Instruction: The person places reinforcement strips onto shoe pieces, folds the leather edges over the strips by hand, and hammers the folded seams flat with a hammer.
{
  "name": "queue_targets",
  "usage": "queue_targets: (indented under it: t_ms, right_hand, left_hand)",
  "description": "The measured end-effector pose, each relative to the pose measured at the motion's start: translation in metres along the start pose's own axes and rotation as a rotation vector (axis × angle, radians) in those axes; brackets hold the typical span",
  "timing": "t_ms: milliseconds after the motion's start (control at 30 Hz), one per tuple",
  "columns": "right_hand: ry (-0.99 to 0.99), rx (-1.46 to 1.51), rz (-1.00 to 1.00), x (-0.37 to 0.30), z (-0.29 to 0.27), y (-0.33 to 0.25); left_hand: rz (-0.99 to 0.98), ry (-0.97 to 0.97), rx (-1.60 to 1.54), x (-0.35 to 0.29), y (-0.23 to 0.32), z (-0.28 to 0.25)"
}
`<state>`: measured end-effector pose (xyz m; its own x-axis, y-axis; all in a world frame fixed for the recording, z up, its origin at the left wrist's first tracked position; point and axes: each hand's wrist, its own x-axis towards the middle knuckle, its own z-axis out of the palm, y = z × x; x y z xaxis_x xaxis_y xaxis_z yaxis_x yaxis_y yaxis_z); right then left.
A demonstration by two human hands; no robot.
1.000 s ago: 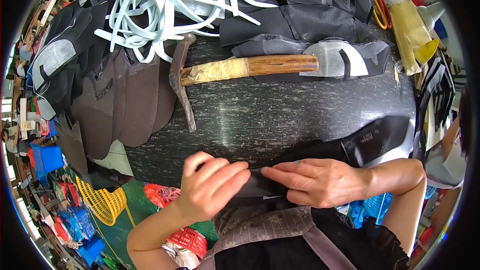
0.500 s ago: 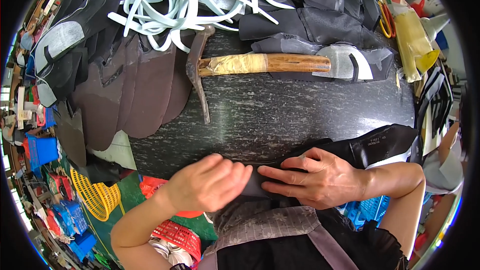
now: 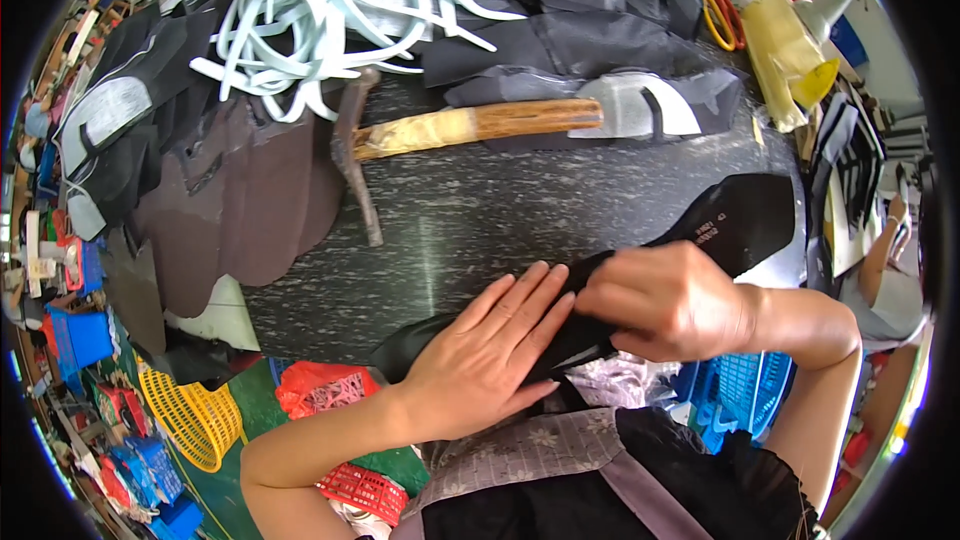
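A long black leather piece (image 3: 741, 223) lies slantwise along the table's near edge, its wide end up to the right. My left hand (image 3: 487, 355) rests flat on its left part, fingers stretched out and close together. With fingers curled in, my right hand (image 3: 665, 300) grips the piece near its middle; the fingertips are partly hidden and slightly blurred. Beyond both hands, a hammer (image 3: 536, 118) with a taped wooden handle lies on the dark speckled table (image 3: 480, 210), its metal head to the left.
Pale blue strips (image 3: 330, 15) are heaped at the back. Brown shaped pieces (image 3: 232, 210) overlap on the left, and black pieces (image 3: 590, 45) lie behind the hammer. Orange-handled scissors (image 3: 722, 18) are at the back right. Below the table stand a yellow basket (image 3: 190, 415) and blue basket (image 3: 745, 395).
My left hand has moved right and flattened onto the leather piece. My right hand has moved up and right and curled its fingers. The piece's right end now sits higher. The view has shifted.
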<state>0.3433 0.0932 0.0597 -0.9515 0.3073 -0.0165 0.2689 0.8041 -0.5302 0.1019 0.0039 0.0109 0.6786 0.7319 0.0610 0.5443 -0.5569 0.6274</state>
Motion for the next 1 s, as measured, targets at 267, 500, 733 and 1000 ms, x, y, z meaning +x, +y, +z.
queue_targets:
  t_ms: [267, 500, 733, 1000]
  right_hand:
    - [-0.045, 0.124, -0.170, -0.026, 0.002, 0.023]
    - [0.225, -0.232, -0.305, -0.052, 0.028, 0.021]
    - [1.131, -0.704, 0.697, -0.205, -0.001, 0.059]
    - [0.964, -0.897, 1.167, -0.290, -0.015, 0.098]
  left_hand:
    - [0.081, -0.048, 0.198, -0.001, -0.004, 0.005]
    - [0.366, -0.101, 0.308, 0.037, 0.009, 0.001]
    - [0.318, 0.403, 0.236, 0.029, 0.012, -0.027]
    - [0.294, 0.209, 0.369, 0.081, 0.002, -0.005]
